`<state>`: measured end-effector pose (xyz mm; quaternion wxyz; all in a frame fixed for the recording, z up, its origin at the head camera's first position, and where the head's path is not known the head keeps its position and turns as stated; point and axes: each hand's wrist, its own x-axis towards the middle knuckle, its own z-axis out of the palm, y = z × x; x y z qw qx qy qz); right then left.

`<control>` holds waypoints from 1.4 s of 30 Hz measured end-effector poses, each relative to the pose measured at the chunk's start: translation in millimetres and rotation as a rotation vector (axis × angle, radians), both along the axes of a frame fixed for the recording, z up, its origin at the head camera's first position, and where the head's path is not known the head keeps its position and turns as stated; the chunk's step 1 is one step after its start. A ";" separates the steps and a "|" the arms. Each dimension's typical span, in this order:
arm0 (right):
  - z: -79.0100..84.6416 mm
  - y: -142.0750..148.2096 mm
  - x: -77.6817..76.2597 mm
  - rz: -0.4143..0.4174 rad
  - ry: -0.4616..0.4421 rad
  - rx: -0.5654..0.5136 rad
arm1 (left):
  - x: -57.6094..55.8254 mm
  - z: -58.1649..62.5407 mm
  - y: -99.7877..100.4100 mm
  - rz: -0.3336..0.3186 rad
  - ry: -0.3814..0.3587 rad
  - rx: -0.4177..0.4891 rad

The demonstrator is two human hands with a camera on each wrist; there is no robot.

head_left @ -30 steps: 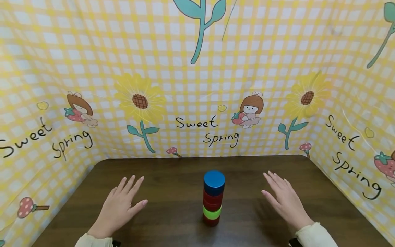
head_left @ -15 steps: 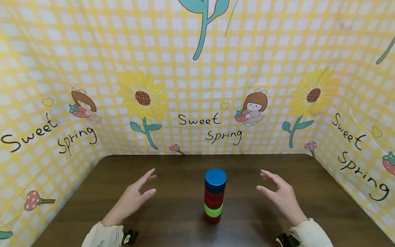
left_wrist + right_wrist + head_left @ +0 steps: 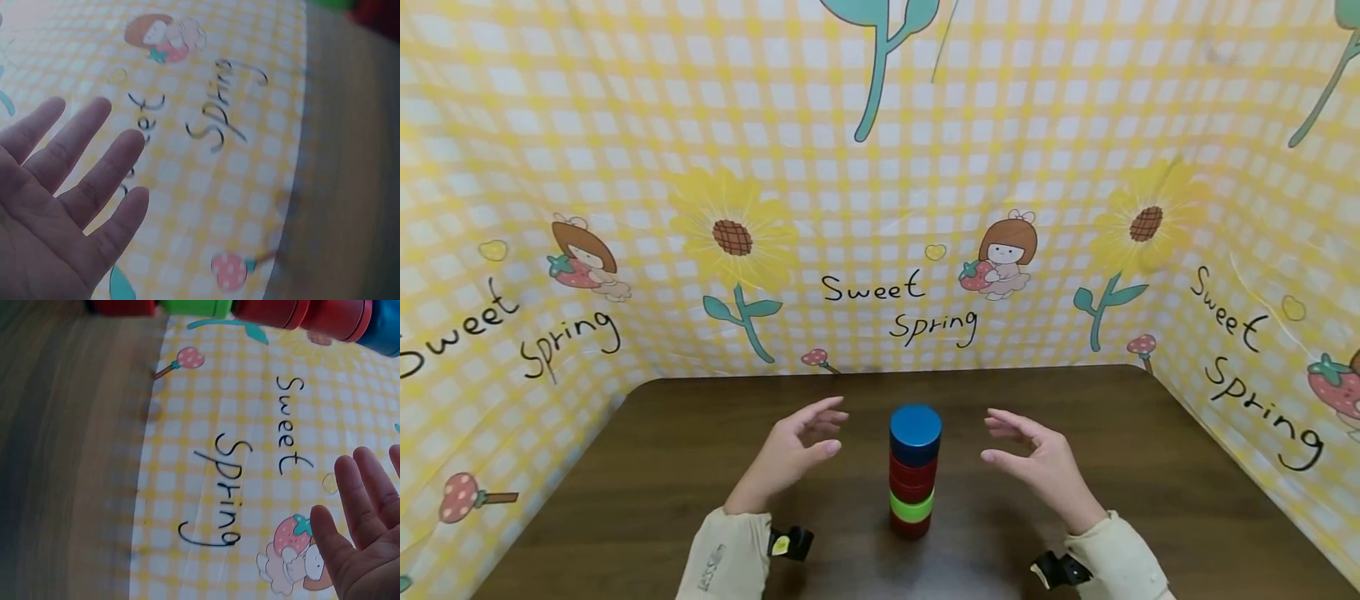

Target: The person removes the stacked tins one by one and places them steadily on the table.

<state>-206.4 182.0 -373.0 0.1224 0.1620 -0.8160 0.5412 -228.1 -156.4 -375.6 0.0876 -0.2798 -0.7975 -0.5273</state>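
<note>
We flank the five-cylinder stack (image 3: 913, 473), left hand (image 3: 787, 454) at nine o'clock, right hand (image 3: 1048, 467) at three, grips spread, seemingly for clearance.

My head view facing forward and down over the surface (image 3: 625, 467), wrist views close by left hand (image 3: 50, 219) and right hand (image 3: 375, 556) (turned sideways), checked cloth (image 3: 865, 192) shared.

Even, diffuse light brightens the checked cloth (image 3: 880, 183); the dark wooden tabletop (image 3: 685, 450) shows a faint shadow near the right hand (image 3: 1037, 467) and a pale sheen at its near middle. The blue cylinder (image 3: 915, 433) atop the stack (image 3: 912, 477) catches soft light. Blur smears the tabletop in both wrist views, and the stack in the left.
</note>
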 end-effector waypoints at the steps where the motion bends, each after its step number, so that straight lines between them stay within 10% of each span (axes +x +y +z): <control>1: 0.6 -3.2 -0.2 0.010 0.003 -0.013 | -0.7 0.7 3.3 -0.019 -0.014 0.009; 9: 2.7 -26.3 -1.0 0.116 0.072 -0.048 | -2.1 -7.7 35.2 -0.158 -0.115 0.134; 42: 12.7 -71.3 0.3 0.098 -0.049 -0.057 | -3.6 -10.5 69.1 -0.128 -0.177 -0.007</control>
